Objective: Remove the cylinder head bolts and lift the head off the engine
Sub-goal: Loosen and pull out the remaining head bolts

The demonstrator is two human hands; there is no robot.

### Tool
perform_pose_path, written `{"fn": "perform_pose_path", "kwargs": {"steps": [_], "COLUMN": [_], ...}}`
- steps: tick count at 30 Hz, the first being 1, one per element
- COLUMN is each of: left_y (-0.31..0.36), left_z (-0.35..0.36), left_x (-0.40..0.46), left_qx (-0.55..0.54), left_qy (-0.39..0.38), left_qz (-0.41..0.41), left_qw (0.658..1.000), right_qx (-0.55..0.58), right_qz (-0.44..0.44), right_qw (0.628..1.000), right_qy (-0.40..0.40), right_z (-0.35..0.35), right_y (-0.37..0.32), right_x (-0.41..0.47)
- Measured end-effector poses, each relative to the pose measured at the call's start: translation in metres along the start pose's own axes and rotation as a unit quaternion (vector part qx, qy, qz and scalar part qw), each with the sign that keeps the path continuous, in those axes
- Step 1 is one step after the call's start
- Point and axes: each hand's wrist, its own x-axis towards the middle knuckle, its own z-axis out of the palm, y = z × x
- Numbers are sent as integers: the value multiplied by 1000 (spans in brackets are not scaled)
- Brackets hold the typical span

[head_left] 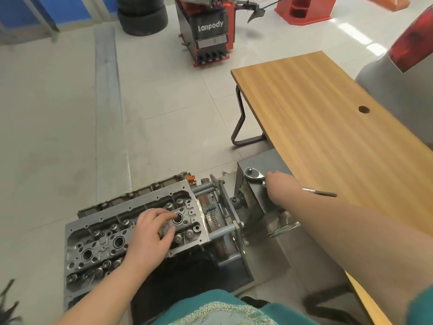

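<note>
Looking down through the head camera, the grey cast-metal cylinder head (pixel 131 233) sits on top of the engine, which is clamped in a grey steel engine stand (pixel 234 233) on the tiled floor (pixel 70 113), so the bolt wells face upward within easy reach. The left hand (pixel 152 233) lies on the near right end of the head, fingers curled loosely around a small dull metal piece beside a round bore; whether that piece is a loosened bolt or a socket I cannot tell, but the hold looks like a light fingertip pinch rather than a firm grip. The right hand (pixel 280 186) reaches across to the dark grey metal box (pixel 269 160) at the stand's far end, where it closes around the handle of a chrome ratchet wrench (pixel 251 174); the ratchet's round head lies on the box top and the handle's dark end pokes out past the forearm. That box appears to serve as a handy tool rest, next to the long wood-grain worktop (pixel 328 125) on the right. The head looks seated on the engine and not yet lifted. A red and black tyre changer (pixel 208 31) and stacked black tyres (pixel 143 15) stand well away at the back
</note>
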Motion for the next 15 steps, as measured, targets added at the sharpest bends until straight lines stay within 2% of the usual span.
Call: {"fn": "perform_pose_path", "kwargs": {"steps": [4,8,11,15], "left_y": [52,103,132,172], "left_z": [15,32,52,96], "left_x": [11,29,41,53], "left_qx": [-37,-77,-84,-63], "left_qy": [11,-38,-93,-195], "left_qz": [28,66,87,123], "left_qw": [999,994,988,971], "right_qx": [-9,47,119,204], "right_qz": [-44,-60,-33,51], "right_qw": [999,997,992,976], "right_qy": [-3,-8,26,60], "right_z": [5,-3,-5,19], "right_y": [16,43,86,159], "right_x": [6,5,-9,-45]}}
